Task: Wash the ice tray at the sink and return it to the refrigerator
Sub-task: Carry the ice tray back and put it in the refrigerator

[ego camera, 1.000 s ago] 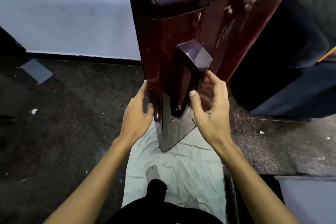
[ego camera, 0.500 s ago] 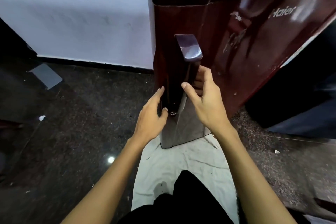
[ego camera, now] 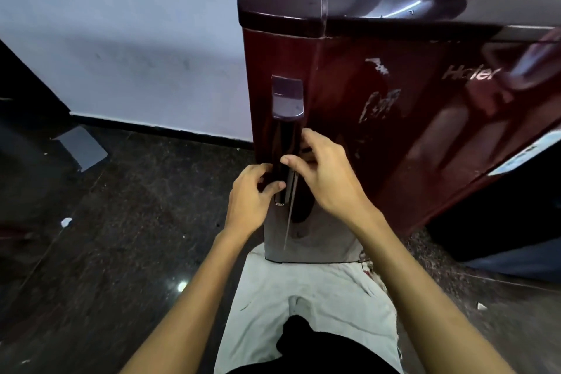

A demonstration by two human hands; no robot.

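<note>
The ice tray is nowhere in view: neither hand carries it, and no sink shows either. What fills the upper right is the refrigerator point(ego camera: 394, 130), a glossy maroon cabinet with its door point(ego camera: 334, 206) seen from the handle edge, so whether the door is fully shut or a crack open cannot be told.

Both hands are on the vertical door handle point(ego camera: 287, 136), a dark bar capped by a grey plate. The right hand point(ego camera: 326, 174) curls around the bar from the right, thumb across the front and fingers tucked behind it, closed on the handle. The left hand point(ego camera: 252, 194) meets the bar's lower end from the left, its thumb and fingertips pinched against it just below the right hand.

As for progress, nothing here shows whether the tray is washed and back inside or has yet to be fetched. With 2 empty hands on the handle, this is either the opening of the door at the start or its closing at the end; the view alone does not settle which.

Below the door a pale cloth point(ego camera: 303, 297) lies spread on the dark speckled floor point(ego camera: 136, 237), running under the refrigerator's foot. A light wall point(ego camera: 136, 39) with a dark skirting stands behind, and small white scraps dot the floor.
</note>
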